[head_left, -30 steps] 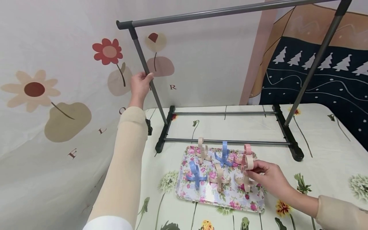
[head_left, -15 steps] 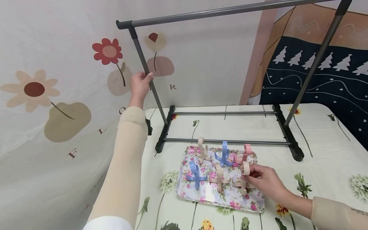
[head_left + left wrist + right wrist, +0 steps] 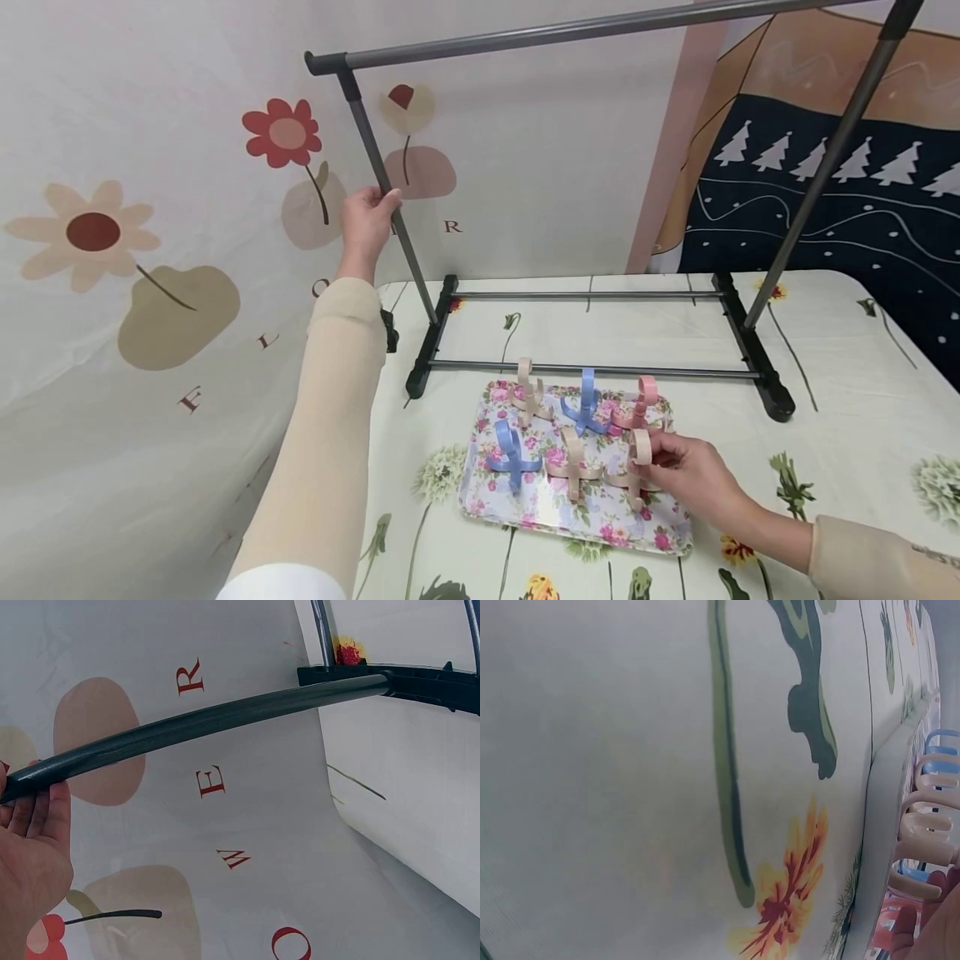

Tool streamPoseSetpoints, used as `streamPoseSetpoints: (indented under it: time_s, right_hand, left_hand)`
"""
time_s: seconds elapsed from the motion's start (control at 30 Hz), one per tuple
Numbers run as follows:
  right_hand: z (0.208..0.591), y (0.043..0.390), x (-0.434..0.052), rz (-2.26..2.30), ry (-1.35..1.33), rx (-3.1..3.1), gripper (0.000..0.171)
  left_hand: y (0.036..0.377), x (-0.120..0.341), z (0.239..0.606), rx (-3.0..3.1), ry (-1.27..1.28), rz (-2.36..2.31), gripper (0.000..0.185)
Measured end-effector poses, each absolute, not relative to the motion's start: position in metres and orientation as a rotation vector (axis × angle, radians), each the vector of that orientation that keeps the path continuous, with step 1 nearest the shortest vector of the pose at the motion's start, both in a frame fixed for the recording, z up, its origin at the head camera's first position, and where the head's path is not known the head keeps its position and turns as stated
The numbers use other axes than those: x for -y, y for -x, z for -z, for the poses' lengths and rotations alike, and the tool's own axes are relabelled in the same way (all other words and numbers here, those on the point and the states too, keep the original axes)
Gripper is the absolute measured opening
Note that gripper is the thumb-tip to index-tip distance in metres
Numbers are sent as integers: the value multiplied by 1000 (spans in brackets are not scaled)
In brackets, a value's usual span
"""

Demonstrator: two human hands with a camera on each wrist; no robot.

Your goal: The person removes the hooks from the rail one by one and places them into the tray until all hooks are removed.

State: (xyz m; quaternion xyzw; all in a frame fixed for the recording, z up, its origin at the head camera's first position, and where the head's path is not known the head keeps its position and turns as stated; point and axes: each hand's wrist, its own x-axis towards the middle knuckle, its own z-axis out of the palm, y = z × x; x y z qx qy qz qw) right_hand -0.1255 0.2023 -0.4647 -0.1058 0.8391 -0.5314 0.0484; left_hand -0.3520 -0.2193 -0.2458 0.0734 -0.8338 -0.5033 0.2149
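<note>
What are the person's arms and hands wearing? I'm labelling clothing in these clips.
Both hands are bare: no gloves, rings or watch show on the left hand or the right hand. Each forearm wears a snug, plain beige sleeve ending at the wrist; the right one matches. A white garment edge shows at the left upper arm.

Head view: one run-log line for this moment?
left hand: grips rack upright | right hand: pinches beige clip on floral tray | other clips: on tray
</note>
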Motion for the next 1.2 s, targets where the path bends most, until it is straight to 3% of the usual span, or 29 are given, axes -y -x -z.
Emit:
streamPoseSetpoints:
  time_s: [0.3, 1.2]
  right_hand:
    - [465, 123, -203, 1600, 287, -2555, 7]
    - [457, 118, -226, 1503, 308, -2693, 30]
  left_hand:
    - [354, 218, 247, 2309, -205, 1393, 36]
    - [356, 217, 247, 2355, -149, 1387, 41]
